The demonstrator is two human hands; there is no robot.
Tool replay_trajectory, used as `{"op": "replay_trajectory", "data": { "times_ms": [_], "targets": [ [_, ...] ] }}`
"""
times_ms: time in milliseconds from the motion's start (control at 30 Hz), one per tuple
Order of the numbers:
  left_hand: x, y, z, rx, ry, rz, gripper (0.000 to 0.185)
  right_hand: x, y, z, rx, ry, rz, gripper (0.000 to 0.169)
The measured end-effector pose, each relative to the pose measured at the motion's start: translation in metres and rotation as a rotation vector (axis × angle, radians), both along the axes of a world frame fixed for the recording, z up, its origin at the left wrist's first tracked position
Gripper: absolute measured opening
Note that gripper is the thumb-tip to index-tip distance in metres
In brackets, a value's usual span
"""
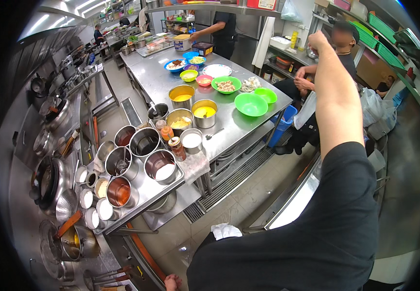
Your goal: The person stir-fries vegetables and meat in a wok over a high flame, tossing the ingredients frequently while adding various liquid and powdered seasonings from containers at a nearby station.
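My right hand (318, 40) is raised at the upper right on an outstretched bare arm, its fingers bent; whether anything is in them cannot be told. Behind it a metal bowl (312, 54) shows at a back shelf. My left hand (173, 282) hangs low at the bottom edge, fingers curled, partly cut off by my black shirt and the frame. Ahead stands a steel table (232, 125) with green plastic bowls (251, 104), a patterned plate (217, 70), pots of yellow liquid (204, 112) and a spoon (214, 134).
A cart (148, 192) at left holds steel pots (160, 166) and sauce bottles. Woks (46, 182) and a perforated ladle (66, 205) line the stove. One co-worker (344, 54) sits at the right, beside a blue bin (281, 125); another (224, 34) stands behind the table.
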State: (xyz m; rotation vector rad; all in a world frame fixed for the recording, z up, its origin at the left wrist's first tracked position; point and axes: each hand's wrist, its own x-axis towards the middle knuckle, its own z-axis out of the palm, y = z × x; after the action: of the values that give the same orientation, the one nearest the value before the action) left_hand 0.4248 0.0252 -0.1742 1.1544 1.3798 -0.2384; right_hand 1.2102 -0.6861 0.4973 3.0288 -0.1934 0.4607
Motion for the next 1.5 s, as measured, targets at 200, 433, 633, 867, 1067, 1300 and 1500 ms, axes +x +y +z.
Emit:
{"op": "replay_trajectory", "data": {
  "times_ms": [200, 433, 633, 867, 1067, 1300, 1500],
  "targets": [
    [-0.120, 0.034, -0.017, 0.773, -0.100, -1.145, 0.024, -0.052, 0.085, -0.044, -0.465, 0.115, 0.121, 0.019],
    [-0.181, 0.029, -0.021, 0.052, 0.207, -0.188, 0.025, -0.112, 0.035, -0.132, -0.337, -0.387, -0.313, 0.014],
    [-0.210, 0.018, -0.050, -0.044, -0.027, 0.026, 0.022, -0.133, 0.071, -0.240, 0.792, -0.660, 0.049, 0.034],
    [-0.238, -0.021, 0.005, -0.026, -0.054, -0.126, 0.047, -0.375, 0.426, -0.626, 1.116, 0.756, 0.520, 0.023],
    [-0.296, 0.001, 0.065, 0.163, -0.003, -0.530, 0.050, -0.707, 0.764, -0.543, 0.863, 0.997, 1.579, 0.034],
    [-0.314, 0.039, 0.217, 0.355, -0.179, -0.019, 0.046, -0.936, 0.912, -0.383, 0.032, 0.488, 2.498, 0.060],
    [-0.332, 0.100, 0.278, 0.967, 0.062, 0.440, 0.040, -0.978, 0.988, -0.403, -0.285, 1.024, 2.275, 0.077]
  ]
}}
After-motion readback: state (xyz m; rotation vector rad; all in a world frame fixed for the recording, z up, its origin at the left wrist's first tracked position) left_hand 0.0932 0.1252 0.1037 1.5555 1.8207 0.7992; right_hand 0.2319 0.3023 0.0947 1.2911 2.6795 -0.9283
